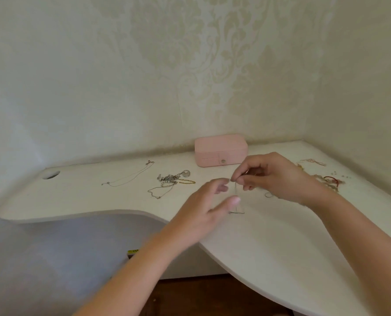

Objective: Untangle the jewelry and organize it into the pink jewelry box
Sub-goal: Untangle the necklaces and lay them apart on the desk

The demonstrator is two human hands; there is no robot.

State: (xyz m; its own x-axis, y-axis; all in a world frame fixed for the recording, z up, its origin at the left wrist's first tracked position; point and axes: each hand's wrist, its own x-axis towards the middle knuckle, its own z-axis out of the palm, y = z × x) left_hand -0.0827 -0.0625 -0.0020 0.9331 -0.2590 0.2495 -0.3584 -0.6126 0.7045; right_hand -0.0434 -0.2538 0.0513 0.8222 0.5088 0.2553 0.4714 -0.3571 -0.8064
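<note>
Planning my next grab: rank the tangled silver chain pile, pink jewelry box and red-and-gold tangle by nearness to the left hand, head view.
1. Tangled silver chain pile, left of the left hand.
2. Pink jewelry box, farther back, centre.
3. Red-and-gold tangle, far right.

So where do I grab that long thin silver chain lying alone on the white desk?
Probably pinch the long thin silver chain at its small end piece on the left, coming straight down from above. It lies flat and stretched out, apart from the tangled pile of silver and gold chains, so lifting one end should let it hang without knotting.
</note>
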